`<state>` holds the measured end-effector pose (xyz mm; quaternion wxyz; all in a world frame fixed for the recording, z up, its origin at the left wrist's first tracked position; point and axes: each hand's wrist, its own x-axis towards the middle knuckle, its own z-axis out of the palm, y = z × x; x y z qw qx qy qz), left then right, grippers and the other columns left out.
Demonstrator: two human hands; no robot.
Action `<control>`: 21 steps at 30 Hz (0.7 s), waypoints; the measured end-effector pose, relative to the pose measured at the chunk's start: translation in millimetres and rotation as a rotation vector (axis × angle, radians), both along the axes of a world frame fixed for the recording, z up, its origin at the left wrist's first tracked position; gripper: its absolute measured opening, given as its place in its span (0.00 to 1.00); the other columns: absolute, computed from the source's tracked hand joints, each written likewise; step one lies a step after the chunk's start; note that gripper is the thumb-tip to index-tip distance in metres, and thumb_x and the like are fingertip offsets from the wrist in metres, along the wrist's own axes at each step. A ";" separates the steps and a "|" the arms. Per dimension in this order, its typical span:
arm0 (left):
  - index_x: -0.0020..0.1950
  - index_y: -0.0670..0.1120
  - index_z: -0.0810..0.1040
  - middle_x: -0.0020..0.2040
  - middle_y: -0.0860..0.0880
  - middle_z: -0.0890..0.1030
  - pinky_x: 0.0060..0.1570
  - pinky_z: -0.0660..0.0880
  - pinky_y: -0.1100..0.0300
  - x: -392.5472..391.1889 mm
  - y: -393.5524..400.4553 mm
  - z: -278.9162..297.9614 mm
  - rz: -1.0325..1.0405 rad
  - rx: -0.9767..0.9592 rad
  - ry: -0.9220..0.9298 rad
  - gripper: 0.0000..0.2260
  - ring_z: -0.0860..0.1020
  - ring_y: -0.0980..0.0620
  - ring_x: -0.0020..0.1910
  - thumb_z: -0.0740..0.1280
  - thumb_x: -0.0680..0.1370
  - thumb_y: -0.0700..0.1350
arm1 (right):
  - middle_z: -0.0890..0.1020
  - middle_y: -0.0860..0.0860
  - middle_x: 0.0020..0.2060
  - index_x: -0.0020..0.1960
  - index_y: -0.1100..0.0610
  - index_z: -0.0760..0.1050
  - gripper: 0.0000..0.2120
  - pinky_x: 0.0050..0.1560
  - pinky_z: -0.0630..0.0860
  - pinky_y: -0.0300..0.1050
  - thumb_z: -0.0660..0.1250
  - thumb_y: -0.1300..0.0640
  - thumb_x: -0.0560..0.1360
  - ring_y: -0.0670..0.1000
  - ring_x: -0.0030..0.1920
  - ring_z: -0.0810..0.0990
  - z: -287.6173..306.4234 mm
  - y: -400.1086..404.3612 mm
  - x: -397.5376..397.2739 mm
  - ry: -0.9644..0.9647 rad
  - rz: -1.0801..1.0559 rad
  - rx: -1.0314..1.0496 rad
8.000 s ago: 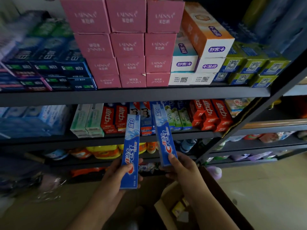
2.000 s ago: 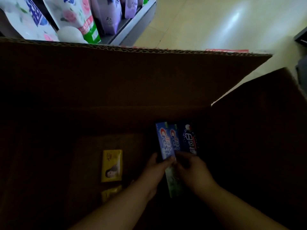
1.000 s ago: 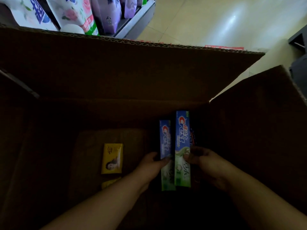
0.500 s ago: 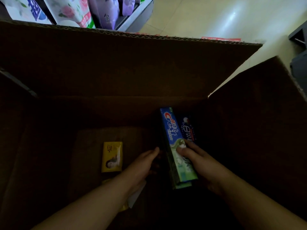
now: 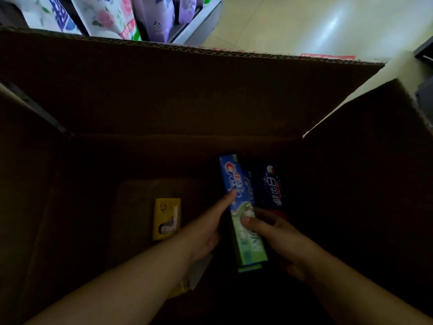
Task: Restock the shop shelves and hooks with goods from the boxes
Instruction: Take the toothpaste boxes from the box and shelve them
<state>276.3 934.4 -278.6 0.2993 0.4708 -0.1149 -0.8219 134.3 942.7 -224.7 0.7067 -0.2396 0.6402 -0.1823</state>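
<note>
Both my hands reach deep into a large brown cardboard box [image 5: 164,95]. Between them are two blue-and-green toothpaste cartons [image 5: 243,219], stacked and tilted. My left hand [image 5: 208,226] lies along their left edge, its fingertip on the top carton's blue end. My right hand [image 5: 274,233] holds them from the right, thumb pressed on the green part. A dark blue toothpaste carton [image 5: 273,184] lies just right of them on the box floor.
A yellow carton with a portrait [image 5: 166,218] lies on the box floor to the left. Another yellow item [image 5: 181,286] shows under my left forearm. Refill pouches [image 5: 105,15] stand on a low shelf beyond the box. Pale floor [image 5: 316,22] lies at upper right.
My left hand has moved in from beside the cartons to touch their left edge. The right hand keeps its hold on the stacked cartons, which have shifted slightly.
</note>
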 end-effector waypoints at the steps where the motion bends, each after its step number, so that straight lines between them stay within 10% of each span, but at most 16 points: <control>1: 0.58 0.46 0.80 0.52 0.44 0.85 0.54 0.77 0.53 6.7 1.0 0.6 0.002 -0.016 -0.042 0.24 0.83 0.46 0.52 0.68 0.67 0.58 | 0.85 0.53 0.49 0.60 0.52 0.76 0.22 0.46 0.81 0.49 0.73 0.52 0.67 0.52 0.47 0.85 -2.3 2.5 6.7 -0.005 0.026 -0.005; 7: 0.49 0.43 0.80 0.37 0.44 0.84 0.43 0.75 0.55 43.8 11.9 -19.2 0.094 0.097 -0.146 0.12 0.81 0.46 0.38 0.65 0.77 0.51 | 0.73 0.44 0.64 0.73 0.51 0.63 0.23 0.52 0.66 0.29 0.61 0.49 0.80 0.45 0.63 0.72 -15.9 18.5 21.9 0.481 0.395 -0.256; 12: 0.49 0.45 0.78 0.35 0.46 0.84 0.43 0.75 0.54 54.5 15.7 -33.9 0.155 0.070 -0.177 0.07 0.80 0.46 0.41 0.65 0.77 0.48 | 0.54 0.53 0.77 0.78 0.57 0.50 0.31 0.74 0.50 0.39 0.59 0.51 0.81 0.51 0.77 0.53 -50.8 36.2 12.0 0.742 0.641 -0.243; 15: 0.51 0.46 0.78 0.44 0.45 0.84 0.49 0.76 0.53 53.6 17.4 -38.8 0.135 0.059 -0.185 0.07 0.80 0.45 0.46 0.66 0.77 0.47 | 0.41 0.53 0.78 0.79 0.55 0.44 0.34 0.71 0.39 0.38 0.59 0.52 0.81 0.52 0.78 0.41 -57.8 42.2 11.1 0.809 0.785 -0.250; 21: 0.54 0.47 0.80 0.50 0.45 0.85 0.62 0.73 0.46 46.1 24.3 -47.4 0.093 0.036 -0.159 0.10 0.81 0.45 0.53 0.70 0.73 0.44 | 0.72 0.43 0.63 0.70 0.48 0.64 0.22 0.56 0.69 0.29 0.65 0.50 0.78 0.44 0.63 0.71 -30.2 30.7 17.4 0.596 0.459 -0.312</control>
